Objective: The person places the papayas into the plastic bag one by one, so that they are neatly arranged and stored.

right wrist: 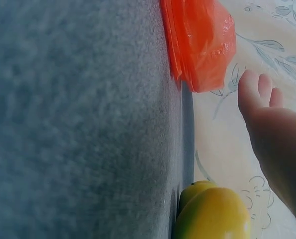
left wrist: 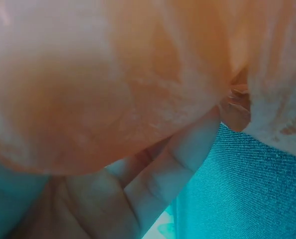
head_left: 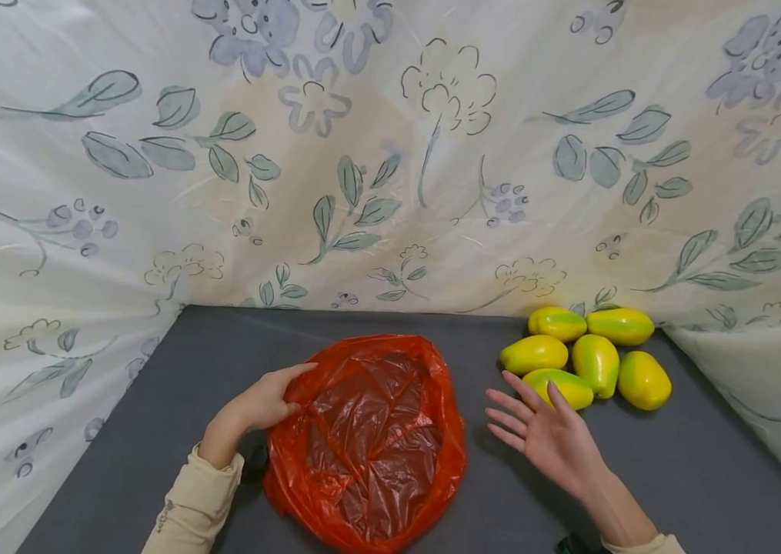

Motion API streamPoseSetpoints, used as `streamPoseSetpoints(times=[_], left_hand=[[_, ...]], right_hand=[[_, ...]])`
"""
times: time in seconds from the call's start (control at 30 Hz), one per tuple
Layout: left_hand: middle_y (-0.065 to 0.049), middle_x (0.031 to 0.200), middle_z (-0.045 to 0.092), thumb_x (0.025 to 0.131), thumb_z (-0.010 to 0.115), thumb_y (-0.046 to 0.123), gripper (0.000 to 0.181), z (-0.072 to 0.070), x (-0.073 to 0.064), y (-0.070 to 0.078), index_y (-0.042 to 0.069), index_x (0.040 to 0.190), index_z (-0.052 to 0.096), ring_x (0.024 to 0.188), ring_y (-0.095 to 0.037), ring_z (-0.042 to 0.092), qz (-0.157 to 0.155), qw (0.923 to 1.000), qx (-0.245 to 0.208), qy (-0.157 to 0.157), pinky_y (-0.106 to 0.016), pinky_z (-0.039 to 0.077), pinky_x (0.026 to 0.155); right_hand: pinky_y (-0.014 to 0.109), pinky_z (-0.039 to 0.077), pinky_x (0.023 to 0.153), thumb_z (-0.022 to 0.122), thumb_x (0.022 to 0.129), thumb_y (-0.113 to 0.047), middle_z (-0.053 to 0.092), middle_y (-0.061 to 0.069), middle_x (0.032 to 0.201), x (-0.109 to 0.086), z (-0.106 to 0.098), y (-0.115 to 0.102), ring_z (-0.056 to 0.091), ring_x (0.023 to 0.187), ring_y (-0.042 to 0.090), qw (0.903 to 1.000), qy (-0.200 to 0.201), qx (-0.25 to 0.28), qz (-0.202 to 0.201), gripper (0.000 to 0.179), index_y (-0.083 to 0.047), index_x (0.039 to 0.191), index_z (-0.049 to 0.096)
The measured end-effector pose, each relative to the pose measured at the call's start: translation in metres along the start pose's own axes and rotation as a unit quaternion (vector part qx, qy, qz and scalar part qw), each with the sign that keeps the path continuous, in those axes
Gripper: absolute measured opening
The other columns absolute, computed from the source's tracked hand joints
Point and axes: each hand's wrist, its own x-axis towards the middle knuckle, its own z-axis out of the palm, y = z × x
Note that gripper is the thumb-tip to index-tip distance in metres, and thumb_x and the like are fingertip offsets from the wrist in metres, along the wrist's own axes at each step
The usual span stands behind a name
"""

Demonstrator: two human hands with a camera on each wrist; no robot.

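A red plastic bag [head_left: 369, 446] stands on the dark grey tabletop with its mouth spread wide and its rim folded outward. My left hand [head_left: 262, 402] holds the bag's left side, thumb and fingers at the rim. In the left wrist view, fingers [left wrist: 162, 181] reach under the plastic [left wrist: 113, 99], which hides part of them. To the right of the bag, my right hand [head_left: 556, 438] hovers palm up, fingers spread, holding nothing. Just beyond it lie several yellow-green mangoes [head_left: 534, 355]; its fingertips overlap the nearest mango [head_left: 563, 389] in the head view, and contact cannot be told.
A floral cloth [head_left: 362, 231] hangs behind the table and along both sides. The mangoes sit grouped at the back right corner of the grey tabletop [head_left: 224, 346]. In the right wrist view, a mango [right wrist: 215, 214] and the bag [right wrist: 202, 45] both show.
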Motion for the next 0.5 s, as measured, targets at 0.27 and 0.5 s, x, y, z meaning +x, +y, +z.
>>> streamPoseSetpoints(times=[0.27,0.5], left_hand=[[-0.024,0.124,0.053,0.080,0.063,-0.013,0.062,0.000,0.005,-0.001,-0.005,0.139,0.042,0.087,-0.024,0.061,0.009,0.9996,0.024,0.015,-0.037,0.055,0.071],[-0.025,0.119,0.055,0.081,0.060,-0.015,0.063,-0.002,0.012,0.000,-0.006,0.140,0.040,0.070,-0.019,0.063,0.001,0.9998,-0.019,-0.004,-0.033,0.056,0.061]], right_hand=[[0.047,0.017,0.112,0.007,0.101,-0.049,0.043,0.009,0.144,-0.013,-0.005,-0.005,0.037,0.133,0.030,0.9997,0.022,0.012,-0.005,0.064,-0.019,0.143,0.045],[0.047,0.020,0.111,0.009,0.102,-0.046,0.045,0.010,0.143,-0.024,-0.011,-0.015,0.039,0.132,0.028,0.9994,0.022,0.014,-0.024,0.061,-0.017,0.144,0.044]])
